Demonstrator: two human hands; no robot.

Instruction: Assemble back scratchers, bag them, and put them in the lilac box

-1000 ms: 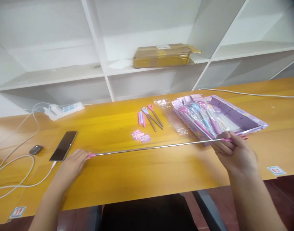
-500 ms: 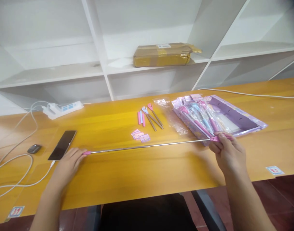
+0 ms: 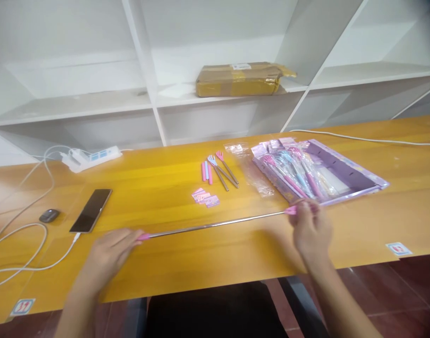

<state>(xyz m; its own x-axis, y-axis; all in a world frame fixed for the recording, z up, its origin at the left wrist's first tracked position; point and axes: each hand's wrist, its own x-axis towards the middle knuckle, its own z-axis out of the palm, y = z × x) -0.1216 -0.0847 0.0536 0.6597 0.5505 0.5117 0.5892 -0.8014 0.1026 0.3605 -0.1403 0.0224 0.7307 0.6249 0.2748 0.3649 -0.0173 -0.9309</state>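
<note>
A thin metal telescopic rod [image 3: 215, 225] with pink ends stretches between my two hands over the table. My left hand [image 3: 111, 251] is closed on its pink left end. The pink piece at the right end is pinched in my right hand [image 3: 311, 230], whose fingers partly cover it. Beyond the rod lie small printed cards [image 3: 212, 201], pink and blue tubes [image 3: 206, 171], and metal rods with blue and pink claw-shaped heads [image 3: 220, 170]. A purple display box [image 3: 364, 173] at the right holds bagged scratchers [image 3: 295, 173].
Clear plastic bags [image 3: 262, 187] lie left of the box. At the left are a phone [image 3: 91, 211] on a cable, a black earbud-like case [image 3: 49, 216] and a white power strip [image 3: 95, 158]. A taped carton [image 3: 239, 80] sits on the shelf behind.
Both hands have moved inward, closer together, and the rod between them is shorter. The right hand has shifted left, away from the box; the left hand has moved right and slightly nearer.
</note>
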